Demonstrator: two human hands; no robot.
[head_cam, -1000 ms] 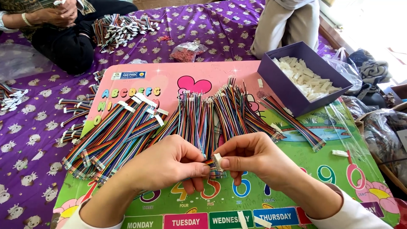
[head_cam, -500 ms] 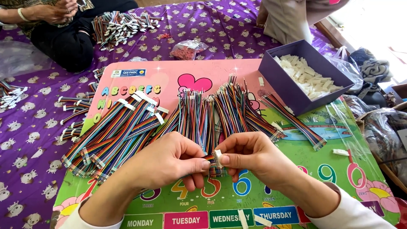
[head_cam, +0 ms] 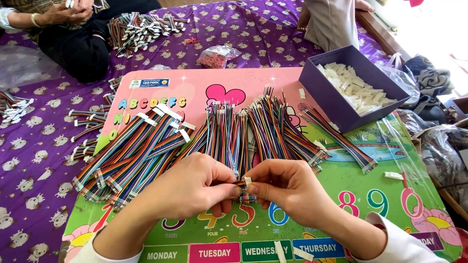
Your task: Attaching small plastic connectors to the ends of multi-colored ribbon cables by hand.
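Observation:
My left hand [head_cam: 192,187] pinches the end of a multicoloured ribbon cable [head_cam: 238,146] between thumb and fingers. My right hand [head_cam: 287,187] holds a small white plastic connector [head_cam: 247,180] against that cable end; the two hands meet at the middle of a colourful children's learning mat [head_cam: 390,204]. Bundles of striped cables fan out just beyond my hands, some with white connectors fitted [head_cam: 161,113]. A purple box [head_cam: 336,104] of loose white connectors [head_cam: 353,87] stands to the right.
A purple patterned cloth [head_cam: 29,160] covers the floor. Another person [head_cam: 73,29] sits at the far left beside a cable pile [head_cam: 141,27]; a second person [head_cam: 334,19] sits at the back. Plastic bags [head_cam: 438,146] lie right. Loose connectors [head_cam: 394,175] rest on the mat.
My hands stay pinched together on the cable end with only tiny finger shifts. The view has tilted slightly; the person at the far left moved their hands.

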